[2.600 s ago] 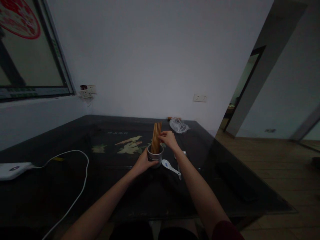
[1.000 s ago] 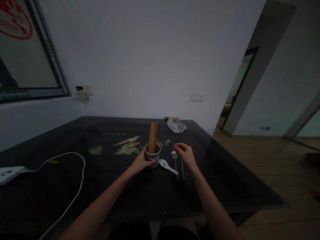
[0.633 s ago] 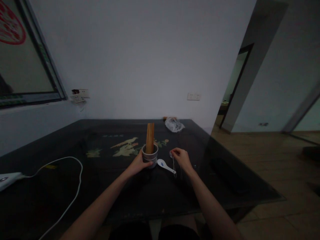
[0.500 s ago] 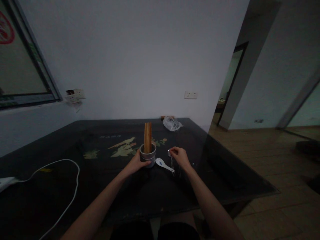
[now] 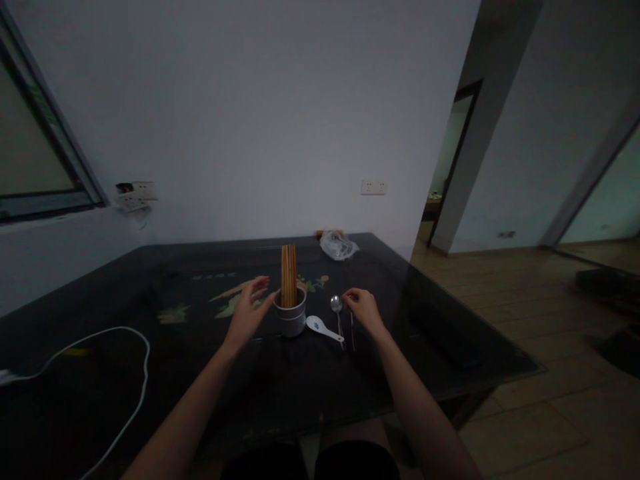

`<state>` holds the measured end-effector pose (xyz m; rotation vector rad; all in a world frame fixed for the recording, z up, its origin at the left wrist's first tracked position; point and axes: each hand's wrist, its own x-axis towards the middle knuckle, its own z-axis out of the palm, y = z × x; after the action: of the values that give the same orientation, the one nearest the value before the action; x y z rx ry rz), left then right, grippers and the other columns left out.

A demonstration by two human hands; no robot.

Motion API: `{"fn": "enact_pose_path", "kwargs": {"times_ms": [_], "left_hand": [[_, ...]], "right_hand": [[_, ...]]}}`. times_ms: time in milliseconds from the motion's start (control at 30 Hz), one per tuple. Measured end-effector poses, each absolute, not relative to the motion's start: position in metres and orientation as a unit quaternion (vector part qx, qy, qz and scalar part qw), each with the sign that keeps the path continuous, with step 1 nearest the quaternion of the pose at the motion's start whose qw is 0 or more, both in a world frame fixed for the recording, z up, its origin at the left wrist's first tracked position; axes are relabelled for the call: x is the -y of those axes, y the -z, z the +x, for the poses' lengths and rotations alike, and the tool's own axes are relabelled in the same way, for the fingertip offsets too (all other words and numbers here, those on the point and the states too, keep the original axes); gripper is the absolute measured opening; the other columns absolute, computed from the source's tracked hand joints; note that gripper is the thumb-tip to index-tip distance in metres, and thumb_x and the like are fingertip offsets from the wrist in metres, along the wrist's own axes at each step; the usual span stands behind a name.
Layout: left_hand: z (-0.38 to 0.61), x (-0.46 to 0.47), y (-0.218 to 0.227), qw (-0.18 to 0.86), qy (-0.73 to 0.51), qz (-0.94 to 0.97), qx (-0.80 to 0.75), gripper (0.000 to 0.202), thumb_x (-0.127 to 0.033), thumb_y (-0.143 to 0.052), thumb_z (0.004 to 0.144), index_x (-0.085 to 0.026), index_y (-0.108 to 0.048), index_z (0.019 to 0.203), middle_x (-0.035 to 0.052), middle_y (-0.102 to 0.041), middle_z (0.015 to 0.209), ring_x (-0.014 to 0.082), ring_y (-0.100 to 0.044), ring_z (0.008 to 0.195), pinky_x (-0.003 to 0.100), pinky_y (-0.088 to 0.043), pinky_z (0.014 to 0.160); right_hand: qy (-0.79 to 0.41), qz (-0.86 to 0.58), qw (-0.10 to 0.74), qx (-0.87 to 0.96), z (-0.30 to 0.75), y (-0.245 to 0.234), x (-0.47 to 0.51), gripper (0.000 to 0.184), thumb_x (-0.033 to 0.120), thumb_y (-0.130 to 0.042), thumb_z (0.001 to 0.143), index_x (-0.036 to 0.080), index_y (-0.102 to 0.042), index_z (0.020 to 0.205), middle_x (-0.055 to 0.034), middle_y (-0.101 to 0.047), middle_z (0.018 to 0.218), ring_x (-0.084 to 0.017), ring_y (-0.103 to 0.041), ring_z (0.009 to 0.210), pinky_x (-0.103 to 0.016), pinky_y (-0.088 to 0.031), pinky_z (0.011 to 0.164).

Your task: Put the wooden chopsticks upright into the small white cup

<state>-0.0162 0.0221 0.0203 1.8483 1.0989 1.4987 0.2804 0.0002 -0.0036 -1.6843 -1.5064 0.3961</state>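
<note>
A grey cup [image 5: 291,322] stands upright on the dark table, with a bundle of wooden chopsticks [image 5: 289,275] rising out of it. Just left of the cup is my left hand [image 5: 245,313], its fingers spread and holding nothing. A white ceramic spoon [image 5: 324,329] with a blue mark lies right of the cup, and beside it is a metal spoon [image 5: 337,305], bowl pointing away from me. The fingers of my right hand [image 5: 363,309] pinch together at the far end of a thin metal utensil [image 5: 353,331]. They hide its head, so its kind cannot be told.
A crumpled clear plastic bag [image 5: 339,246] lies at the table's back edge near the wall. On the left a white cable [image 5: 146,367] curves over the black tabletop [image 5: 280,393]. A long dark object [image 5: 445,333] lies on the right side.
My left hand has let go of the cup and moved left, opening its fingers. My right hand has left the metal spoon and shifted right to the thin utensil.
</note>
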Motion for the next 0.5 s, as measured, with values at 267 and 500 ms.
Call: {"fn": "enact_pose_path", "kwargs": {"times_ms": [267,500], "left_hand": [[0.005,0.02,-0.018,0.017,-0.467,0.845,-0.259,0.018,-0.02,-0.046,0.09,-0.019,-0.063,0.096,0.0056,-0.066,0.093,0.0168,-0.062,0.091,0.031,-0.05,0.082],[0.052,0.055,0.013,0.04,-0.262,0.959,-0.097,0.021,-0.02,-0.042,0.091,-0.017,-0.062,0.092,0.0041,-0.068,0.08,0.0126,-0.063,0.073,0.022,-0.046,0.066]], "right_hand": [[-0.131,-0.729,0.346,0.576,0.295,-0.001,0.003,0.02,0.032,-0.057,0.083,0.019,-0.072,0.086,-0.0073,-0.073,0.083,-0.018,-0.066,0.077,-0.022,-0.04,0.062],[-0.14,-0.759,0.208,0.601,0.289,-0.001,0.011,0.016,0.032,-0.065,0.077,0.021,-0.071,0.088,-0.0084,-0.072,0.093,-0.022,-0.066,0.09,-0.024,-0.041,0.067]]}}
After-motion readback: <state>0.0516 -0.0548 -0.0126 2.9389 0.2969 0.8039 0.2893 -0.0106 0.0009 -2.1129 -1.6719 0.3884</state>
